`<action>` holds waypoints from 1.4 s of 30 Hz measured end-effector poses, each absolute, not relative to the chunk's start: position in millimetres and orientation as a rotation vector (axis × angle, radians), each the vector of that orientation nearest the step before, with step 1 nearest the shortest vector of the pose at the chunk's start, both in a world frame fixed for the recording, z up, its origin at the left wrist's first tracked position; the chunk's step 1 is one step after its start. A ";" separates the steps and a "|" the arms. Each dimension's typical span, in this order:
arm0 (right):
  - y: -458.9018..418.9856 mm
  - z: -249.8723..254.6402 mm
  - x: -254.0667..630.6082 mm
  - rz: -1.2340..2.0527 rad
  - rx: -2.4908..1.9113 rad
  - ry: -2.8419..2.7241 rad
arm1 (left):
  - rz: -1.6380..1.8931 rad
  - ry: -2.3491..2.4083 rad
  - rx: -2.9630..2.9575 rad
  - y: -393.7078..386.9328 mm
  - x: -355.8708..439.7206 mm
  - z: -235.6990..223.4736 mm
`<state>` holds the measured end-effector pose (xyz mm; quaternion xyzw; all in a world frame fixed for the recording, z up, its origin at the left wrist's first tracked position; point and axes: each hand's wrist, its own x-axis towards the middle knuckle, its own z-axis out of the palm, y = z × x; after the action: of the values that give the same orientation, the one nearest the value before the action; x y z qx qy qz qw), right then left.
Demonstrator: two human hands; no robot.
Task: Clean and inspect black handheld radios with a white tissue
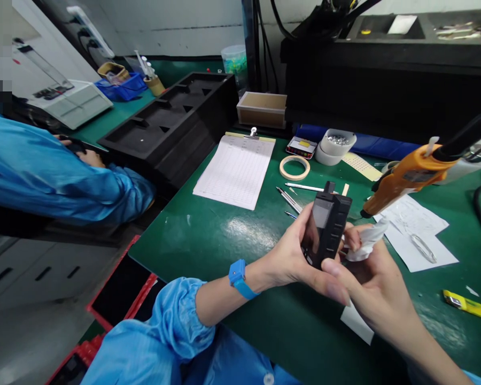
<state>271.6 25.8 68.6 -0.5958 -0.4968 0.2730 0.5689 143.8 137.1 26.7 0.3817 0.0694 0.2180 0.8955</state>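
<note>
My left hand [292,251] is wrapped round a small black handheld device [326,224] with a grey screen, holding it upright above the green mat [208,240]. My right hand [364,278] sits just right of the device, thumb against its lower edge, with a crumpled white cloth [366,240] pinched in its fingers against the device's side. A blue wrist strap [238,278] circles my left wrist.
An orange electric screwdriver [409,179] hangs at right. A clipboard with a form [236,171], tape roll [294,167], pens [292,200], papers [417,235], a yellow knife [468,305] and a black foam tray [172,117] lie around. A co-worker's blue sleeve [56,171] is at left.
</note>
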 end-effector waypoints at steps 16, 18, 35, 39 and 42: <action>24.6 62.1 272.0 0.701 -1.338 -1.063 | 0.514 0.067 0.816 129.6 149.2 31.6; 27.0 63.3 273.7 0.724 -1.347 -1.074 | 0.531 0.106 0.844 130.3 149.8 30.0; 19.7 68.5 273.2 0.742 -1.364 -1.099 | 0.461 0.061 0.815 132.8 147.6 39.1; 18.3 67.5 273.9 0.723 -1.367 -1.094 | 0.468 0.048 0.791 130.7 148.5 39.8; 19.7 66.6 273.2 0.717 -1.349 -1.091 | 0.477 0.044 0.798 129.4 148.8 37.8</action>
<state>273.2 19.7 66.6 -0.5798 -0.4687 0.3080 0.5910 148.8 129.4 37.8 0.3846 0.0210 0.2302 0.8937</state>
